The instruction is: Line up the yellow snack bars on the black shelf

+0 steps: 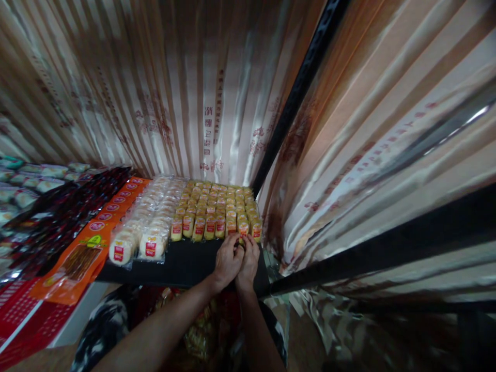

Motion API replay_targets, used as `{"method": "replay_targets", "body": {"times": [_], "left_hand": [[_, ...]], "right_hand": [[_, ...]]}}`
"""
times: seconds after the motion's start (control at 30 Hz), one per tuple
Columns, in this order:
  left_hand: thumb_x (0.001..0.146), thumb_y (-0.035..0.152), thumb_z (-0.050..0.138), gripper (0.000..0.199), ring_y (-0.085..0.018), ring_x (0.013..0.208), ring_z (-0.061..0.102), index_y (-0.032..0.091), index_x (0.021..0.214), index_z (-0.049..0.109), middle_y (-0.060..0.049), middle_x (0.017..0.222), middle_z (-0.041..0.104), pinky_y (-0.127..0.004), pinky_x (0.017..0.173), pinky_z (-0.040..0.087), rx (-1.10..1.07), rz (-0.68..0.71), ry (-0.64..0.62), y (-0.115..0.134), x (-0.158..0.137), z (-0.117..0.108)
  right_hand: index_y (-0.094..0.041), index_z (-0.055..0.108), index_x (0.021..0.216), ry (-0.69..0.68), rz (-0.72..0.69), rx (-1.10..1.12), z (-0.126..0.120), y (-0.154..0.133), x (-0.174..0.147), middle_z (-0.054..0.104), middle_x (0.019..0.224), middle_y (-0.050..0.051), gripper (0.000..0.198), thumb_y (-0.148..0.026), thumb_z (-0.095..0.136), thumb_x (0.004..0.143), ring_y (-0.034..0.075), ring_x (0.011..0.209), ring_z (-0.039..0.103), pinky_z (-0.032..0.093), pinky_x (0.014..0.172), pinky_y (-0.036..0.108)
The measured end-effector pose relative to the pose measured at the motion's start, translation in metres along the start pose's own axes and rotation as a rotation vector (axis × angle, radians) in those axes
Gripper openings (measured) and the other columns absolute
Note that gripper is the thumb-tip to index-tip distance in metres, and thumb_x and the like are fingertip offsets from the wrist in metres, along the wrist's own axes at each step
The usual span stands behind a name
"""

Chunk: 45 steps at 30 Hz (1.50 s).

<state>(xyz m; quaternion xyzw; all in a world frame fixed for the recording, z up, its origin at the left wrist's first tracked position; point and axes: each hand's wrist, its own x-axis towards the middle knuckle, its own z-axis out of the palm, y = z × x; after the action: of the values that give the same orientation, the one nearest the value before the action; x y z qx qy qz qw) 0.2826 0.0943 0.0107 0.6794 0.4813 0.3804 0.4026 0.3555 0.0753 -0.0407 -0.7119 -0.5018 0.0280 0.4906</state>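
Rows of small yellow wrapped snacks (pixel 210 227) with red labels stand packed side by side on a black shelf (pixel 186 263). At the front right of these rows, my left hand (pixel 228 262) and my right hand (pixel 248 261) come together, thumbs and fingers bent inward. Their fingertips press on the lower end of one yellow snack packet (pixel 243 226) in the front row. The hands partly cover its bottom edge. Just left of the yellow rows lie two rows of round white wrapped crackers (pixel 151 247).
An orange snack bag (pixel 83 253), dark shiny packets (pixel 73 206) and white packets (pixel 29 181) fill the left. Printed curtains (pixel 228 103) hang behind and to the right. A black upright post (pixel 292 108) and a black rail (pixel 387 237) frame the right side. More packets (pixel 199 330) lie below the shelf.
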Motion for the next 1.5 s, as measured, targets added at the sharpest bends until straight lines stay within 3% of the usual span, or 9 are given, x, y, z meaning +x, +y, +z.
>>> {"method": "replay_targets", "body": {"times": [0.3, 0.47, 0.67, 0.93, 1.23, 1.4, 1.5], "left_hand": [[0.076, 0.011, 0.041, 0.037, -0.015, 0.112, 0.051, 0.019, 0.107, 0.059, -0.005, 0.119, 0.057, -0.031, 0.103, 0.037, 0.072, 0.042, 0.039, -0.001, -0.004, 0.003], [0.078, 0.012, 0.039, 0.039, -0.016, 0.115, 0.049, 0.017, 0.111, 0.058, -0.006, 0.121, 0.058, -0.033, 0.107, 0.033, 0.095, 0.049, -0.039, -0.006, -0.001, 0.008], [0.078, 0.011, 0.039, 0.038, -0.015, 0.115, 0.049, 0.02, 0.108, 0.06, -0.004, 0.118, 0.059, -0.033, 0.106, 0.034, 0.09, 0.034, -0.039, -0.003, -0.007, 0.001], [0.075, 0.007, 0.04, 0.033, -0.015, 0.105, 0.055, 0.019, 0.095, 0.062, -0.007, 0.111, 0.059, -0.029, 0.096, 0.042, 0.119, 0.019, 0.019, -0.013, -0.052, -0.023], [0.07, 0.001, 0.037, 0.033, -0.013, 0.088, 0.058, 0.017, 0.083, 0.063, -0.006, 0.097, 0.062, -0.026, 0.081, 0.047, 0.014, 0.047, 0.111, -0.038, -0.113, -0.056], [0.077, 0.008, 0.035, 0.03, -0.014, 0.083, 0.057, 0.019, 0.08, 0.063, -0.003, 0.082, 0.063, -0.026, 0.081, 0.044, 0.09, -0.105, 0.018, -0.062, -0.158, -0.08], [0.077, 0.009, 0.038, 0.028, -0.015, 0.089, 0.057, 0.019, 0.082, 0.064, -0.004, 0.089, 0.064, -0.026, 0.086, 0.041, 0.141, -0.351, -0.048, -0.083, -0.173, -0.09]], "right_hand": [[-0.022, 0.057, 0.114, -0.034, 0.053, -0.017, -0.001, 0.002, -0.004, 0.05, 0.106, 0.01, 0.038, -0.023, 0.039, 0.081, 0.021, 0.099, 0.051, 0.046, 0.084, 0.035], [-0.021, 0.057, 0.113, -0.05, 0.087, 0.014, 0.001, 0.003, -0.003, 0.049, 0.107, 0.009, 0.038, -0.023, 0.036, 0.081, 0.019, 0.099, 0.051, 0.044, 0.088, 0.034], [-0.02, 0.06, 0.109, -0.057, 0.098, 0.105, 0.002, 0.006, 0.0, 0.051, 0.108, 0.008, 0.039, -0.025, 0.035, 0.08, 0.018, 0.103, 0.05, 0.04, 0.093, 0.032], [-0.013, 0.063, 0.105, -0.071, 0.037, -0.074, 0.001, -0.003, 0.003, 0.053, 0.101, 0.013, 0.041, -0.025, 0.033, 0.08, 0.021, 0.088, 0.053, 0.044, 0.079, 0.034], [-0.012, 0.064, 0.102, -0.117, -0.001, -0.154, -0.02, -0.021, 0.001, 0.059, 0.095, 0.014, 0.04, -0.023, 0.035, 0.077, 0.022, 0.089, 0.054, 0.043, 0.082, 0.035], [-0.012, 0.062, 0.104, -0.087, -0.038, 0.004, -0.035, -0.049, -0.03, 0.06, 0.098, 0.013, 0.037, -0.029, 0.039, 0.079, 0.021, 0.091, 0.056, 0.043, 0.086, 0.037], [-0.016, 0.057, 0.109, -0.191, -0.036, 0.191, -0.036, -0.067, -0.068, 0.062, 0.098, 0.009, 0.034, -0.03, 0.04, 0.083, 0.015, 0.079, 0.06, 0.047, 0.078, 0.031]]}}
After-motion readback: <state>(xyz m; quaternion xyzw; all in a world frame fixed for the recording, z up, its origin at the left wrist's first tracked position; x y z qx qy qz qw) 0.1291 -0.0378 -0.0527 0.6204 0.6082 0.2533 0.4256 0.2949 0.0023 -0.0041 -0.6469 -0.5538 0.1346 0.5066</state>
